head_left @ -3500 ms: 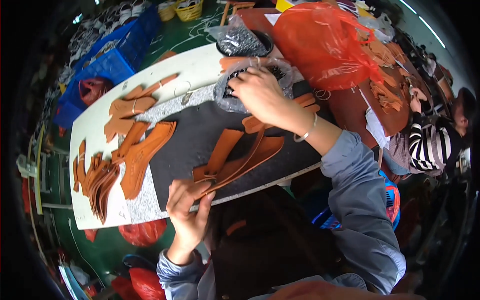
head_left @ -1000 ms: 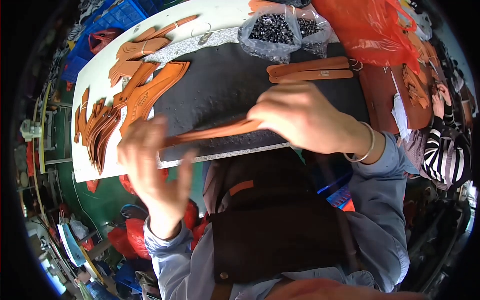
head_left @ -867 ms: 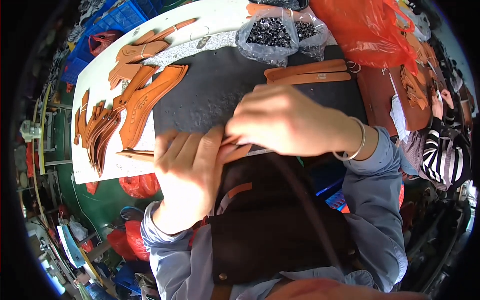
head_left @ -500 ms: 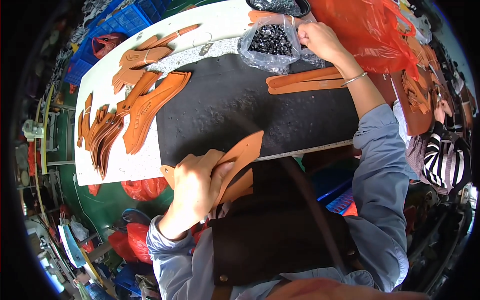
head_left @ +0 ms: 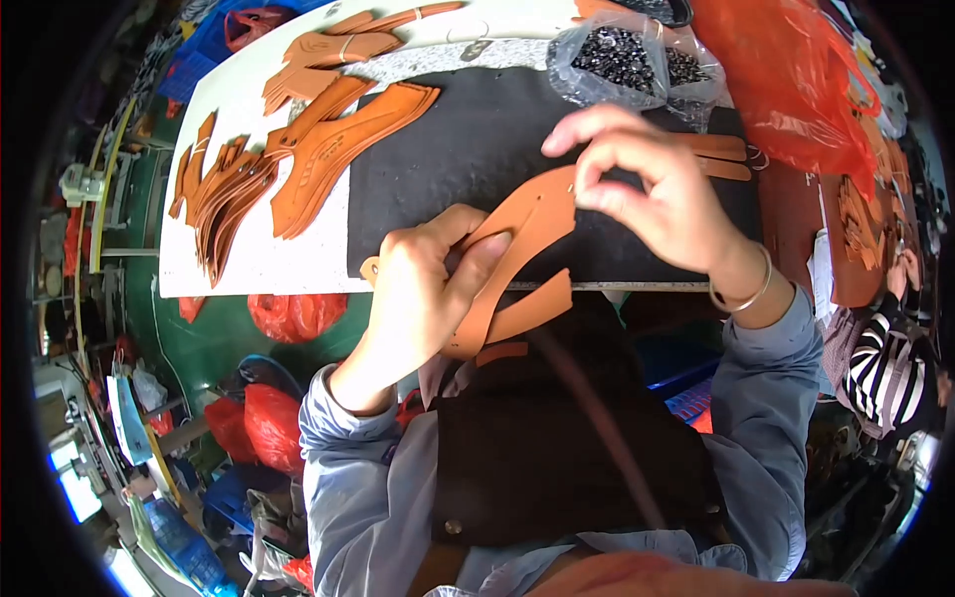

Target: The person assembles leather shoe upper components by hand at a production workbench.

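My left hand (head_left: 423, 279) is closed around a tan leather piece (head_left: 532, 214) with small punched holes, its broad far end raised over the black mat (head_left: 418, 169). A second leather strip (head_left: 532, 310) hangs below it; whether it is joined to the first is hidden. My right hand (head_left: 657, 189) is at the raised end, thumb and forefinger pinched together next to a hole. A tiny glint shows there, but what the fingertips hold is too small to make out. Beyond stands a clear plastic bag (head_left: 622, 60) of small, shiny dark pieces.
Stacked brown leather pieces (head_left: 348, 144) lie left on the white table (head_left: 318, 204), with bundled ones behind. Leather strips (head_left: 721, 154) lie beyond my right wrist. A large red plastic bag (head_left: 776, 80) covers the back right. At far right another person in striped sleeves (head_left: 885, 368) handles leather pieces.
My right hand has come back from the plastic bag to the leather's raised end. My left hand has lifted the leather forward and right over the mat. The view has shifted.
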`<action>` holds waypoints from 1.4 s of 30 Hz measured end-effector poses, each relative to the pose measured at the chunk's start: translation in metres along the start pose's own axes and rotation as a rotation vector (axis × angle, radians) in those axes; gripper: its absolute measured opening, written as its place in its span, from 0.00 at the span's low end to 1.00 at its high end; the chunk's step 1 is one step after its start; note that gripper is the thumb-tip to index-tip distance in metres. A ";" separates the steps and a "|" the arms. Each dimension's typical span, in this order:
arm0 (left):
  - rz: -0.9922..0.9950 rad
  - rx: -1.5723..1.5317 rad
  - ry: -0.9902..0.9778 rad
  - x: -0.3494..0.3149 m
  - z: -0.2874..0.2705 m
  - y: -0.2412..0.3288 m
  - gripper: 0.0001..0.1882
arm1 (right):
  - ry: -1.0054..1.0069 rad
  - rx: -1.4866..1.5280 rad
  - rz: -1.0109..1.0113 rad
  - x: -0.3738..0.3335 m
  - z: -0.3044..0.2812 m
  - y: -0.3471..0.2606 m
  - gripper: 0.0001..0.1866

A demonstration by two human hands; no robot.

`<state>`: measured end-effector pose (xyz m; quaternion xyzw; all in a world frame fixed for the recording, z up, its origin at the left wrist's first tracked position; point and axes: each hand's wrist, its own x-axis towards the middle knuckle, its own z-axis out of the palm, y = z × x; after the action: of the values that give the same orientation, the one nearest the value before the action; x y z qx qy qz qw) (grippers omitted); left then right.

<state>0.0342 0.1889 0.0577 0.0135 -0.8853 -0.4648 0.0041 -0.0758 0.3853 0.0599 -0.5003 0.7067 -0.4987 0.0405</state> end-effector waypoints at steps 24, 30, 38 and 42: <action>0.345 0.019 0.196 -0.012 0.001 -0.009 0.11 | 0.205 -0.195 -0.130 -0.010 0.029 -0.022 0.13; 0.270 -0.088 0.264 -0.005 0.016 -0.008 0.16 | 0.159 0.014 -0.083 0.001 0.043 -0.015 0.10; 0.180 0.103 0.143 -0.002 0.004 -0.009 0.08 | 0.068 -1.275 0.115 0.035 -0.036 0.073 0.09; 0.178 0.097 0.139 -0.002 0.007 -0.012 0.08 | -0.086 -1.114 0.155 0.044 -0.051 0.104 0.08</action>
<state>0.0364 0.1878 0.0441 -0.0328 -0.9020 -0.4172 0.1064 -0.1955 0.3860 0.0273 -0.4126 0.8956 -0.0252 -0.1645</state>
